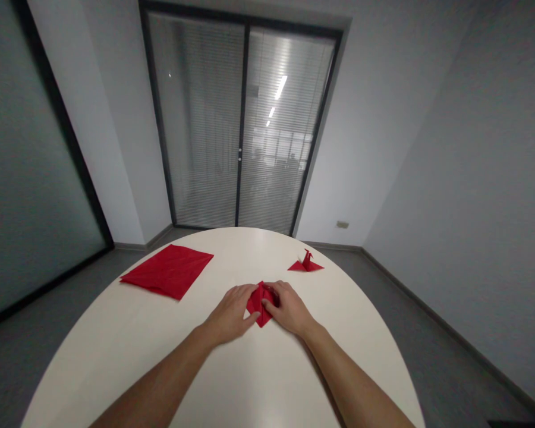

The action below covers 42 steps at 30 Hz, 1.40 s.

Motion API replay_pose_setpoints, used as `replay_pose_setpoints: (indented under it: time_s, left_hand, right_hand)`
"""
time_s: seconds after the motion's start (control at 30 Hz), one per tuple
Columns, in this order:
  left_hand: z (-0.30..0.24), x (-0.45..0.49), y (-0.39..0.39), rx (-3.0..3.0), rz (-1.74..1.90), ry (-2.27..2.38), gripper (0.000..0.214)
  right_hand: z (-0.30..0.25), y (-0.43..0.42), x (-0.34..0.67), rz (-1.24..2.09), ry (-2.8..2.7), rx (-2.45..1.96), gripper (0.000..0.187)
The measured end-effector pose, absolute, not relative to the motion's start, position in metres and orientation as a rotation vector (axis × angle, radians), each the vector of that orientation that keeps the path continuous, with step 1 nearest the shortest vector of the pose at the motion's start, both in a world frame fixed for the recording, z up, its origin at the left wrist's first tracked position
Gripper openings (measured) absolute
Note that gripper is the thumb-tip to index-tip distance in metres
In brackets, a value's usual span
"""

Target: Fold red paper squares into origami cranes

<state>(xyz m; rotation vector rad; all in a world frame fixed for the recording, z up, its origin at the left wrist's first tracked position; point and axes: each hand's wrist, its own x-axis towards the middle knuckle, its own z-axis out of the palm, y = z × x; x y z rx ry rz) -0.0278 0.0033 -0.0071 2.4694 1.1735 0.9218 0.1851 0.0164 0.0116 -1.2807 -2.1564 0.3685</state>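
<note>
Red folded paper (259,307) lies on the tabletop (249,380) near its middle, pinched between both hands: the left hand (229,314) covers its left side and the right hand (290,309) its right, thumbs closed on the lower edges. On so smooth a surface the piece may well slide under uneven pressure and crease crooked. Red sheets (168,271) lie far left and a small red folded figure (307,262) far right. Round white tabletop, grey walls, grey floor, glass doors (241,119) with blinds.

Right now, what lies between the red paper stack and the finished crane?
Only bare table between stack and crane, by the head view. The left hand, right hand and their folded paper sit nearer.
</note>
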Motion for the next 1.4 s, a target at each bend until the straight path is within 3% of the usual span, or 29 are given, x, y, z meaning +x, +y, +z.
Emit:
replay_pose_setpoints:
  time_s: [0.27, 0.63, 0.93, 1.4]
  left_hand:
    - [-0.012, -0.028, 0.006, 2.443, 0.906, 1.3, 0.058]
    - [-0.002, -0.023, 0.004, 2.417, 0.907, 1.359, 0.043]
    - [0.004, -0.007, -0.004, 2.201, 1.071, 1.465, 0.038]
    - [-0.01, -0.009, 0.006, 2.016, 1.197, 1.201, 0.038]
  right_hand:
    - [0.023, 0.01, 0.187, 0.439, -2.132, -1.374, 0.015]
    - [0.029, 0.009, 0.206, 0.633, -2.219, -1.224, 0.028]
    - [0.034, 0.006, 0.206, 0.521, -2.329, -1.059, 0.025]
    - [0.04, 0.005, 0.202, 0.61, -2.33, -1.025, 0.019]
